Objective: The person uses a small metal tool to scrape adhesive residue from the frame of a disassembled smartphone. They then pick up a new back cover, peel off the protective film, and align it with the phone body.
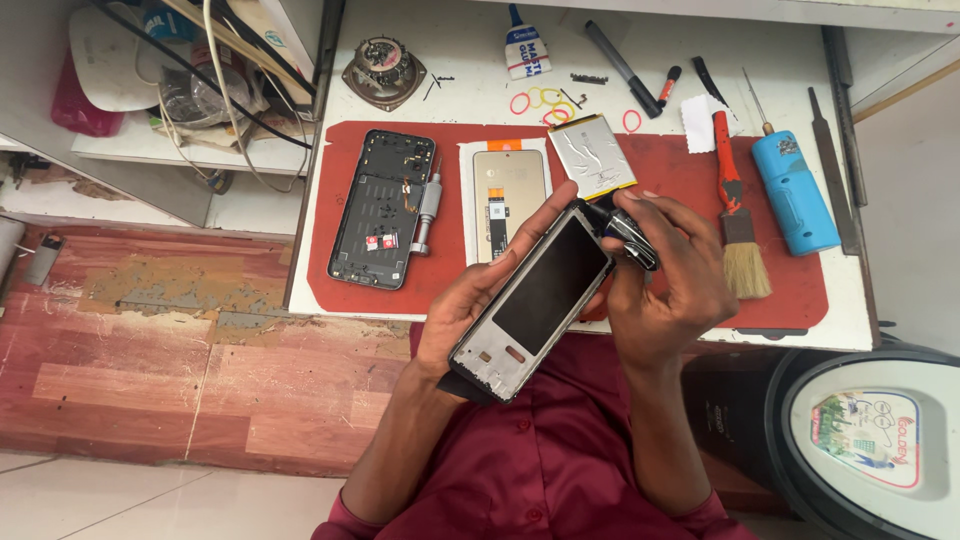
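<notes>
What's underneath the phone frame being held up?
The left hand cradles the phone frame from below; its palm is hidden. Behind the frame lie the red mat and a partly covered screen panel.

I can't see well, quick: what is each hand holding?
Left hand: closed, holding the phone frame.
Right hand: closed, pinching a small black tube at the frame's top.

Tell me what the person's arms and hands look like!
Both hands, left and right, are bare: no gloves, rings or watch visible. The forearms are bare too. A dark red buttoned shirt is worn, its sleeves ending near the elbows.
</notes>
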